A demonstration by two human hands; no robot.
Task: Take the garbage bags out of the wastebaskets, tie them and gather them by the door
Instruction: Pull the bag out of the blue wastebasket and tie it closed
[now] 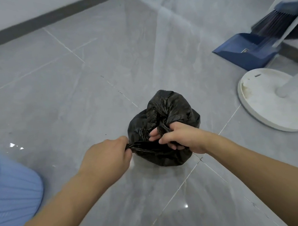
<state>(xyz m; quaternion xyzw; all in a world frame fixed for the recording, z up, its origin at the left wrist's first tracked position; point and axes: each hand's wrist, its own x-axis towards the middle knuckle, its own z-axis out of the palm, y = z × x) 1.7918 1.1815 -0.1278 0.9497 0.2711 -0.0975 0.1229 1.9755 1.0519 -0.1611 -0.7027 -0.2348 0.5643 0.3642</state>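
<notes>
Tying step: left hand (105, 154) pulls a twisted strand of the black bag (166, 129), right hand (181, 137) clutches its neck; next, cinch the knot.

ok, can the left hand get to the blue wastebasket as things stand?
Probably yes, once it lets go. The left hand grips a twisted strand of the black garbage bag; the blue wastebasket lies just to its left, with bare floor between.

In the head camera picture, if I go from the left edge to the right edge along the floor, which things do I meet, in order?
Light blue wastebasket → left hand → black garbage bag → right hand → white round fan base.
</notes>
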